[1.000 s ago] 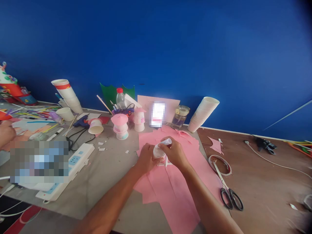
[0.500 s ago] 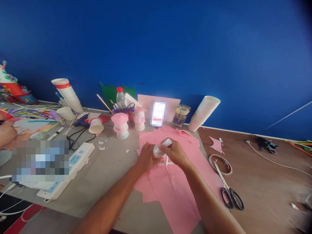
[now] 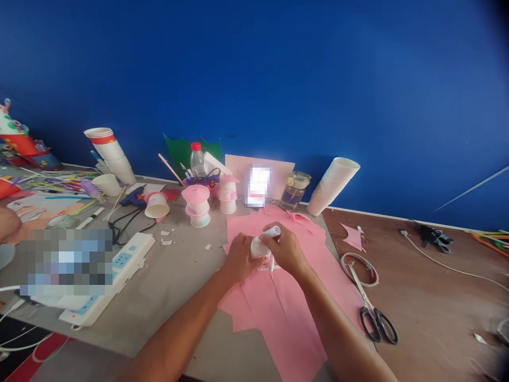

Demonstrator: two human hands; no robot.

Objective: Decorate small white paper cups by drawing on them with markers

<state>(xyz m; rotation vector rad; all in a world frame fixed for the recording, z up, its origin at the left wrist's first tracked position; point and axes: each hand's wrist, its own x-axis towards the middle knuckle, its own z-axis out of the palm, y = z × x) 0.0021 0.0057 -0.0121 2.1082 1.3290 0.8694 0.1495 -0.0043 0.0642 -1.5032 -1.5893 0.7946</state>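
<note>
Over the pink paper sheets (image 3: 294,323), my left hand (image 3: 240,257) is closed round a small white paper cup (image 3: 258,248). My right hand (image 3: 288,246) pinches a slim white tube (image 3: 272,231) against the cup's upper right side; I cannot make out whether it is rolled paper or a stick. Another thin white piece (image 3: 272,264) pokes out below the right fingers. The cup's lower part is mostly hidden by my hands. Beyond them stand two pink-roofed cup towers (image 3: 198,206) (image 3: 228,195).
A lit phone (image 3: 257,185) leans at the back beside a glass jar (image 3: 295,190) and a stack of paper cups (image 3: 334,185). Scissors (image 3: 371,313) lie across a tape roll (image 3: 376,273) on the right. A power strip (image 3: 129,254) lies left. A co-worker's hand (image 3: 8,225) shows at the left edge.
My hands and the cup stay almost still; the tube has shifted very slightly. At the far left, the co-worker's hand has moved back toward the edge.
</note>
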